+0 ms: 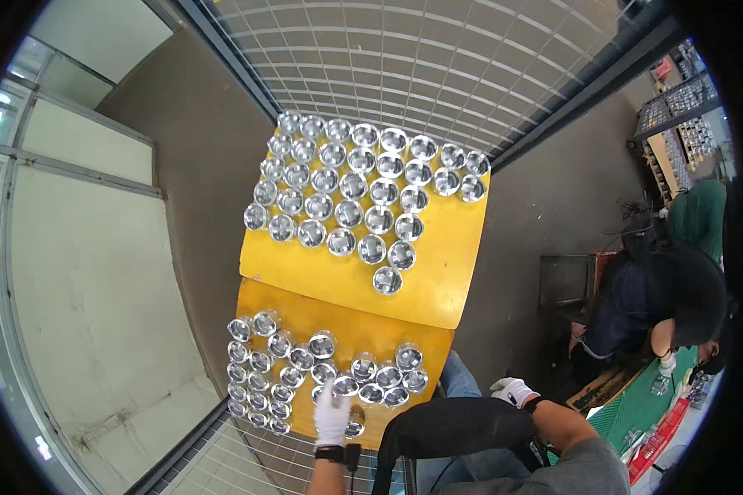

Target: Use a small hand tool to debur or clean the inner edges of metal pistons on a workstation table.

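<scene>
My left hand (332,417), in a white glove, reaches onto the near yellow board (305,313) and lies over one of the shiny metal cups (346,384) in the front rows. Whether the fingers grip that cup is hidden by the glove. My right hand (512,389), also gloved in white, hovers to the right of the board above my jeans-clad knee (458,378) and holds nothing. A second yellow board (446,256) lies farther away, carrying several rows of the same metal cups (351,186).
A black padded object (454,429) sits in front of my chest. Wire mesh panels (437,58) run beyond the far board and under the near one. At the right a person in dark clothes (677,297) bends over a green bench (644,404).
</scene>
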`<state>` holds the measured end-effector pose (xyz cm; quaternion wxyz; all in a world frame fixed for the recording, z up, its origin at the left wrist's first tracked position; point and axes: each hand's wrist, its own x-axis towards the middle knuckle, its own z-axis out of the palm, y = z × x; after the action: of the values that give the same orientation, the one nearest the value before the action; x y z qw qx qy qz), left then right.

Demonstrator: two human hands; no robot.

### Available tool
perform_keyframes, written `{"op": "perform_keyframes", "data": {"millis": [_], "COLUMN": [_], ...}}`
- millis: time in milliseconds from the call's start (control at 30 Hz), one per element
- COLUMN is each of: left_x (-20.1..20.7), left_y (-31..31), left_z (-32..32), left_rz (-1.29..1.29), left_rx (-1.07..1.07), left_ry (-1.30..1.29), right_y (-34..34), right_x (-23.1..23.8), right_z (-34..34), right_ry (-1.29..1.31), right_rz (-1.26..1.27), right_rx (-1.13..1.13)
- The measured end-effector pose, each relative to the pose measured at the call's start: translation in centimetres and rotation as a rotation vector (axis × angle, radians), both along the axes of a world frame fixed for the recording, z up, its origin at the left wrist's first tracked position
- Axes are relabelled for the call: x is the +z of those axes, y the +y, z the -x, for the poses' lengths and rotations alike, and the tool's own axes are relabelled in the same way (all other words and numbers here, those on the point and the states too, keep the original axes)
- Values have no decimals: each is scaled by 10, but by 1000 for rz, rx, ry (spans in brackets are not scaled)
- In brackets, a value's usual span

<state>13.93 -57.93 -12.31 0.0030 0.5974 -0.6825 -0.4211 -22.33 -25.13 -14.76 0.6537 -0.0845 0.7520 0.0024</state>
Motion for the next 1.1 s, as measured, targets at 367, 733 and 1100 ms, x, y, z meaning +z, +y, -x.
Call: {"op": "perform_keyframes", "data": {"millis": [367, 733, 1100], "left_x": [6, -83, -142], "left_y": [-48, -310, -450], "left_z": [-14, 28, 139], "left_rz": [-239, 215, -428], "left_rx": [297, 171, 840], "left_ry": [243, 38, 522], "right_y": [-57, -279, -323], "right_x": [21, -99, -165], "right_z": [108, 250, 314], "right_ry": [156, 326, 686], "right_rz": [89, 357, 656], "right_rx": [-420, -918, -66]}}
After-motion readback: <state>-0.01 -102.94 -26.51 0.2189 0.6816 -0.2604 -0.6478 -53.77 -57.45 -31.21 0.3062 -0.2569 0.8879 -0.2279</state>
